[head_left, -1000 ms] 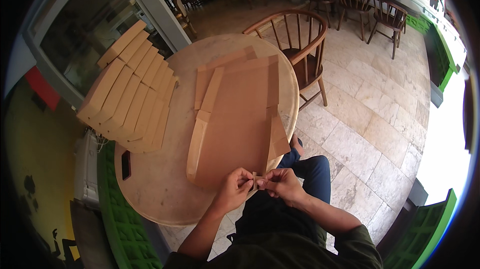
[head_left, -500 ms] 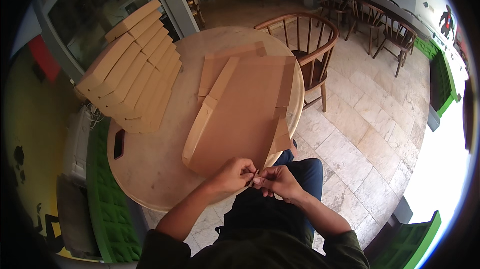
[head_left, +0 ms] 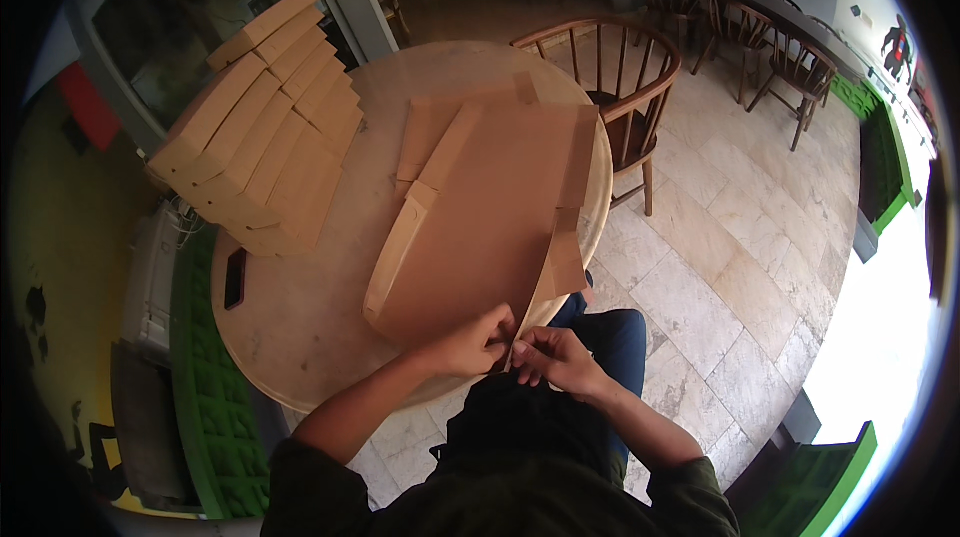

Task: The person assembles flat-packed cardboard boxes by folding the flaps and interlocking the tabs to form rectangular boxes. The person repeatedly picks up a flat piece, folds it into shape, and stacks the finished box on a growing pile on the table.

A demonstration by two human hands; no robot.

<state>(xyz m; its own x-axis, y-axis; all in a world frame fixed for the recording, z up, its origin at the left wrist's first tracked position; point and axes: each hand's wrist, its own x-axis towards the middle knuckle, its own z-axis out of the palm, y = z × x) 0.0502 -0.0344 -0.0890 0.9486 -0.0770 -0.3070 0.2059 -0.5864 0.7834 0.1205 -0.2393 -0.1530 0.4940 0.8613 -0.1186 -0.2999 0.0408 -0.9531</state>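
Note:
A partly folded brown cardboard box (head_left: 475, 222) lies across the round table, its long left side turned up and a flap on its right side sticking out. At its near right corner, my left hand (head_left: 478, 342) is closed with the fingertips pressed against the inside of the card. My right hand (head_left: 560, 357) pinches the same corner's edge from the outside, thumb on the card. The two hands almost meet there. Beneath the box's far left part rests another piece of flat cardboard (head_left: 425, 132).
Stacked folded cardboard boxes (head_left: 265, 137) lean at the table's left side. Nearer me lies a dark phone (head_left: 235, 278) by the edge of the pale round table (head_left: 290, 337). A wooden chair (head_left: 640, 102) stands beyond the table's right, with a green seat (head_left: 215, 377) at the left.
The near right edge of the box now stands up more between my hands. My fingers have shifted slightly along the corner, and the left hand sits a little higher.

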